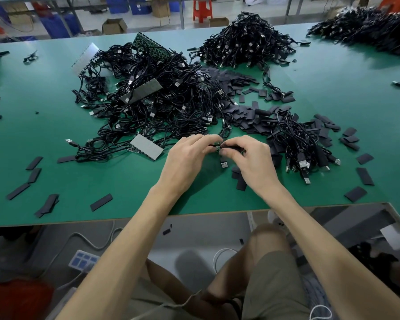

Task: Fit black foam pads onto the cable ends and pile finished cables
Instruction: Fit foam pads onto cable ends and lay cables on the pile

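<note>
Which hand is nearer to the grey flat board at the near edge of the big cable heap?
Left. The left hand is just right of the grey board; the right hand is farther right, beyond the left hand.

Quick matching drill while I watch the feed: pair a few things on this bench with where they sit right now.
Things:
1. cable end
2. USB plug
3. foam pad heap
4. red stool

Places:
A. beyond the far edge of the table
B. pinched between left hand and right hand
C. just under both hands
D. on the table, ahead of the hands

Pairs: 1-B, 2-C, 3-D, 4-A
</note>
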